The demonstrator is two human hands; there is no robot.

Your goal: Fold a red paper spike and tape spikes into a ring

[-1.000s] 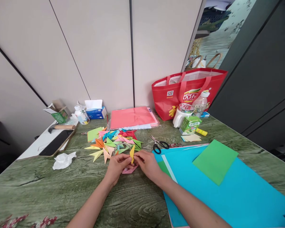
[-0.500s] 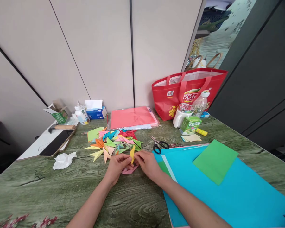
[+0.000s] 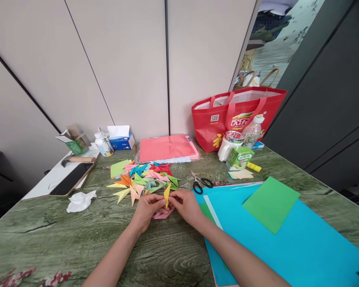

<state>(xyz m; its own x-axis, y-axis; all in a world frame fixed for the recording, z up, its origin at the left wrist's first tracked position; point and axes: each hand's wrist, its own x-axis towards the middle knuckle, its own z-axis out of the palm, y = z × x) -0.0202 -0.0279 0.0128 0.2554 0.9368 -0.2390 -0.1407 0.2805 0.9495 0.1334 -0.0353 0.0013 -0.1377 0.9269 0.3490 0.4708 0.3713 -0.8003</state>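
Between my two hands stands a small folded yellow paper piece point(image 3: 167, 194), pointed at the top. My left hand point(image 3: 151, 208) pinches it from the left with thumb and fingers. On the other side my right hand point(image 3: 185, 204) has its fingertips closed on the same piece. Under my fingers lies a pink folded paper point(image 3: 164, 215), partly covered by the hands. Just beyond them is a roll of clear tape point(image 3: 153, 184), standing among a heap of colourful folded paper pieces point(image 3: 139, 179).
Scissors point(image 3: 201, 184) lie right of the heap. Large blue sheets point(image 3: 257, 223) with a green square point(image 3: 271, 204) cover the right side. A crumpled tissue point(image 3: 81, 201) and a phone point(image 3: 71, 179) are left. A red bag point(image 3: 209, 129), mug point(image 3: 226, 148) and bottle point(image 3: 252, 133) stand behind.
Both hands keep their grip on the yellow paper piece with almost no movement. The view has shifted very slightly.
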